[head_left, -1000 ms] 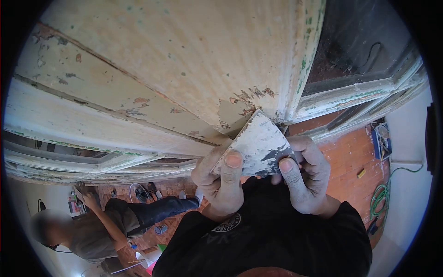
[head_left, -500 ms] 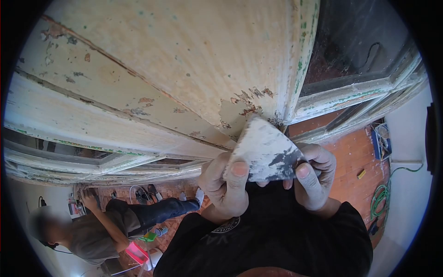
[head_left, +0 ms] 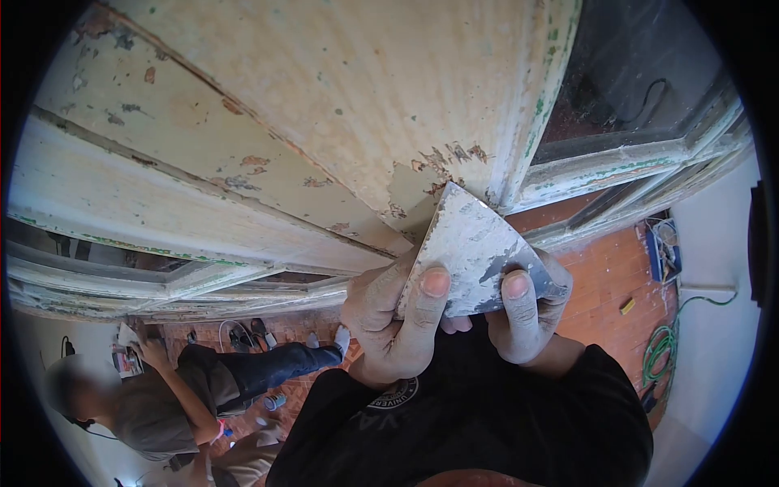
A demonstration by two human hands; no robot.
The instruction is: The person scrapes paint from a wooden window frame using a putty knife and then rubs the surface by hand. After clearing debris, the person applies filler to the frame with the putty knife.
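Both my hands grip a triangular metal scraper blade (head_left: 475,243), coated with whitish residue and bare dark metal toward its right corner. My left hand (head_left: 402,316) pinches the left side, thumb flat on the face. My right hand (head_left: 531,312) holds the right side, its thumb pressed on the dark patch. The blade's upper corner overlaps a chipped patch (head_left: 414,188) on the worn, pale wooden panel (head_left: 324,89); whether it touches the wood I cannot tell. Dust covers my fingers.
Glazed frames (head_left: 600,174) flank the panel. At the lower left a co-worker (head_left: 170,406) is at the frame, with part of another person (head_left: 247,463) below. A blue box (head_left: 664,247), yellow object (head_left: 627,306) and green hose (head_left: 659,353) lie on the tiled floor at right.
My right thumb has moved left onto the blade's face, and the blade has turned slightly. At the lower left, another person has come into view, where the pink tray was.
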